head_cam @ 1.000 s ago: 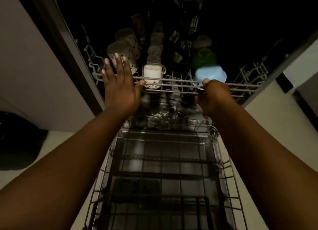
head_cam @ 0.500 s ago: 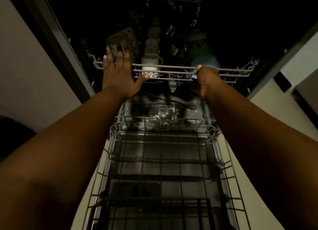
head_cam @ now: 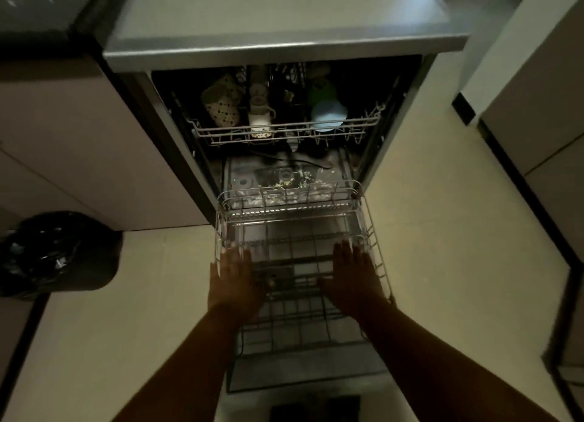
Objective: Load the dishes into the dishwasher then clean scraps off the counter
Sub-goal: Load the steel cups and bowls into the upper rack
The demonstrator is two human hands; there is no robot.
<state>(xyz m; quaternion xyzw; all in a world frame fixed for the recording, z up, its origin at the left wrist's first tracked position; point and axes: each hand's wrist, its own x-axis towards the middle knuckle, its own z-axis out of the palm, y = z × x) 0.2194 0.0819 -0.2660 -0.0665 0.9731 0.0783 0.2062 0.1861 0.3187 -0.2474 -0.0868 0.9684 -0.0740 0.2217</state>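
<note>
Head view: left hand (head_cam: pixel 232 282) and right hand (head_cam: pixel 352 279), fingers straight, hover over the empty lower rack (head_cam: pixel 377 257), probably to slide it in.

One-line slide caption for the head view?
Both open hands, left hand and right hand, over the pulled-out lower rack; upper rack loaded.

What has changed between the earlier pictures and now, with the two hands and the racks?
The upper rack has gone back into the dishwasher. Both hands let go of its front rail and came down: the left hand and right hand now lie open over the pulled-out lower rack. The white mug and blue bowl stayed in the upper rack; the lower rack is still out.
</note>
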